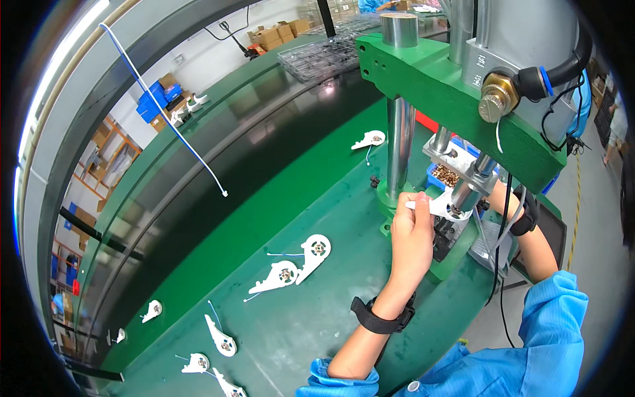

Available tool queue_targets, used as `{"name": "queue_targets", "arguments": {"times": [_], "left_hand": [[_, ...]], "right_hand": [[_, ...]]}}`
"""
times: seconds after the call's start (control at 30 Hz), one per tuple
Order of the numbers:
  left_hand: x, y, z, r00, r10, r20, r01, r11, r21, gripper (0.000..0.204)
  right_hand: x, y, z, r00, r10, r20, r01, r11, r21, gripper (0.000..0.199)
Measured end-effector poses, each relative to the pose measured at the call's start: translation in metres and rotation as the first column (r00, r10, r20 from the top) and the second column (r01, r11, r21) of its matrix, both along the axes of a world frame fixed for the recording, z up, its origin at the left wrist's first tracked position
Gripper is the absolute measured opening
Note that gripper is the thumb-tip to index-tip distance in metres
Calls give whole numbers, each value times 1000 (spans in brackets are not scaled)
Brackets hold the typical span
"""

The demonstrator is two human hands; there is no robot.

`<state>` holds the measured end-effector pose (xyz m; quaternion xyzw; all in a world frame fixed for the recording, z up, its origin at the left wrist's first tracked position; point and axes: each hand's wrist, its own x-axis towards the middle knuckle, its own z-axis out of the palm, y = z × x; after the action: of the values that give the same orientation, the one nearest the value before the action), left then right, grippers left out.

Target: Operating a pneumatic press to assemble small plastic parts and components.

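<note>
My left hand (413, 233) is closed around the narrow arm of a white plastic part (442, 206). The part's round end lies under the steel ram (467, 190) of a green bench press (436, 73), just above the dark fixture (450, 237). Behind the ram is my right hand (497, 197), whose fingers are hidden by the press. Close to it stands a blue bin (436, 177) holding many small copper-coloured pieces (447, 175). Both wrists wear black bands.
Similar white parts with thin wires (316, 250) lie left of my left forearm on the green table (291, 331). More rest on the green belt (231, 264) beyond. A white-and-blue cable (165, 112) hangs at left. Black cables (497, 264) run down right of the press.
</note>
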<state>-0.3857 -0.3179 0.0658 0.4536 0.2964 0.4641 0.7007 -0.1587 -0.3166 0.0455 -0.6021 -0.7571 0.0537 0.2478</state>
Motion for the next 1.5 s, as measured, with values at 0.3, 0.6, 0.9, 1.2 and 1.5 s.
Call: {"name": "queue_targets", "arguments": {"times": [0.3, 0.6, 0.9, 1.2, 1.5], "left_hand": [[-39, 39, 13, 903, 231, 362, -307, 937, 168, 18], [-138, 66, -16, -217, -205, -955, -7, 978, -208, 54], [-44, 12, 43, 878, 264, -400, -56, 885, 462, 33], [-4, 1, 42, 929, -109, -352, 224, 927, 302, 25], [1, 1, 36, 878, 102, -468, 212, 793, 571, 31]], "right_hand": [[-17, -16, 17, 993, -102, 65, 71, 926, 370, 18], [-5, -46, 45, 939, -282, -195, 301, 951, 70, 17], [-7, -66, 51, 868, -258, -425, 299, 954, 33, 19], [-11, -71, 47, 881, -241, -407, 282, 958, 43, 16], [-10, -81, 50, 880, -291, -376, 295, 954, -48, 10]]}}
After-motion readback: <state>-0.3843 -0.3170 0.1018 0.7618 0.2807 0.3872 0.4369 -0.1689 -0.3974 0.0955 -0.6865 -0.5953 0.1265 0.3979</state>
